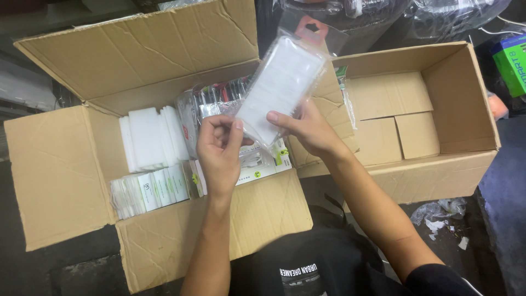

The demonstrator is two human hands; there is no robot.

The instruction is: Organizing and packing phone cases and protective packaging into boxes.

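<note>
Both my hands hold a clear plastic sleeve (280, 82) with a white flat insert and a red hang tab at its top, tilted up to the right. My left hand (221, 151) pinches its lower left corner. My right hand (307, 127) grips its lower right edge with the thumb on the front. The sleeve hovers over an open cardboard box (60, 170) that holds white foam pieces (148, 137), rows of small white packets (150, 189) and a bunch of clear sleeves (211, 104).
A second open cardboard box (460, 109), with nothing inside, stands to the right. Clear plastic bags (449, 16) lie behind it and a green carton (512, 63) at the far right. Torn plastic scraps (441, 216) lie on the dark floor.
</note>
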